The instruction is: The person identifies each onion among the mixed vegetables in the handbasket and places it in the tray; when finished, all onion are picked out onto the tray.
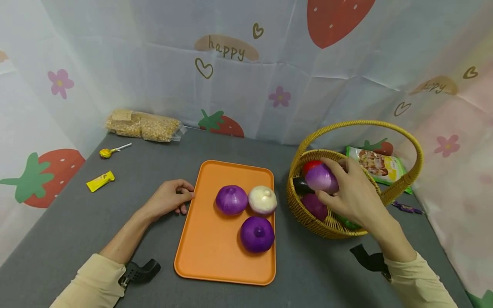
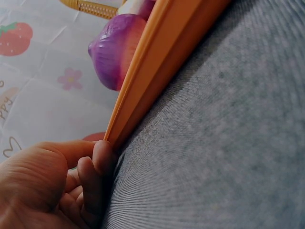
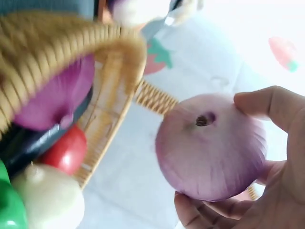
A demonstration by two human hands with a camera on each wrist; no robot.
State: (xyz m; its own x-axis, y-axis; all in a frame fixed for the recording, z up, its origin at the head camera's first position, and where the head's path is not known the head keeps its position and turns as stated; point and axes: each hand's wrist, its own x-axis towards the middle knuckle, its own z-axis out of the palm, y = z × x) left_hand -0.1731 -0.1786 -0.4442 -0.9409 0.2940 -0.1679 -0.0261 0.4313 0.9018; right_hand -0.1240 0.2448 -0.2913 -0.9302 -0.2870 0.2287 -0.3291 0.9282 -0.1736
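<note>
Fingers of the right hand curl round a pale purple onion, thumb and fingertips gripping it above the wicker basket at the right of the grey desk; the right wrist view shows the same onion cupped in the palm with its stem end facing the camera, clear of the basket rim. Inside the basket lie another purple onion, a red piece, a dark aubergine-like piece and something green; the wrist view also shows a white piece among them. The left hand rests on the desk with loosely curled fingers touching the left edge of the orange tray, holding nothing; the left wrist view shows its fingertips against the tray's corner. On the tray sit two purple onions and a white onion, the upper purple one touching the white one. Behind the desk hangs a printed cloth with strawberries, flowers, hearts and the word "happy". A clear bag of grain, a lollipop and a yellow wrapped sweet lie at the far left; a green snack packet, its print too small to read, lies behind the basket, and a purple wrapped sweet lies to its right
</note>
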